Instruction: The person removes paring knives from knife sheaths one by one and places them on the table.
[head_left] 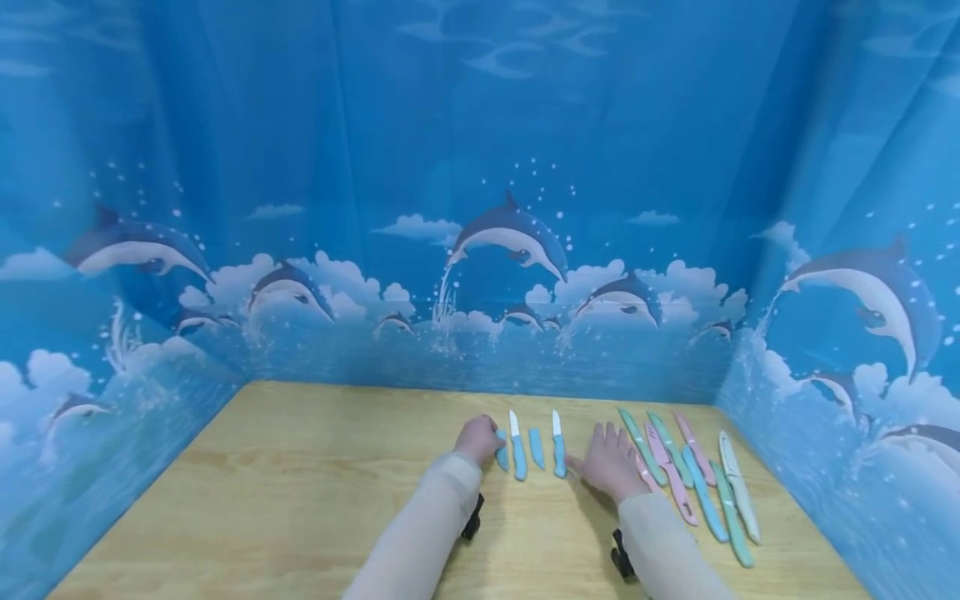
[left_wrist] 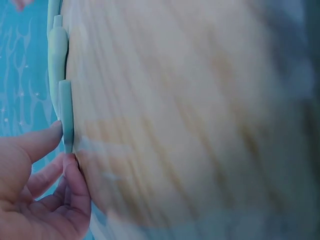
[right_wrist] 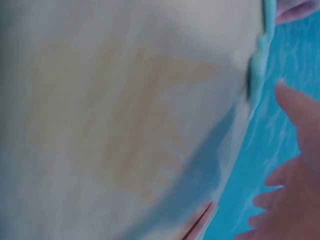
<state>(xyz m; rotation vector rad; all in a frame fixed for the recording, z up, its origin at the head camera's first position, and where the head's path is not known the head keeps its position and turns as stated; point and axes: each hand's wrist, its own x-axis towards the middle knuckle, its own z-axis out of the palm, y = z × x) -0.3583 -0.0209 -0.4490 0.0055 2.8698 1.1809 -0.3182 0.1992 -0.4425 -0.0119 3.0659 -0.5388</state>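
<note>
Low in the centre of the head view, the left hand (head_left: 477,439) pinches a small blue sheath (head_left: 501,451) between thumb and fingertips on the wooden table (head_left: 300,483); just to its right lie two blue-handled knives (head_left: 517,447) with another sheath between them; the right hand (head_left: 611,461) rests flat, fingers spread, holding nothing, beside a row of pastel knives (head_left: 701,487) at lower right.

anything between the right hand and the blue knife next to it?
Nothing visible. In the head view the right hand lies flat on the wooden table, thumb toward the blue-handled knife, with only bare wood between them. The sheathed knives lie on its other side. The left hand pinches a blue sheath.
</note>
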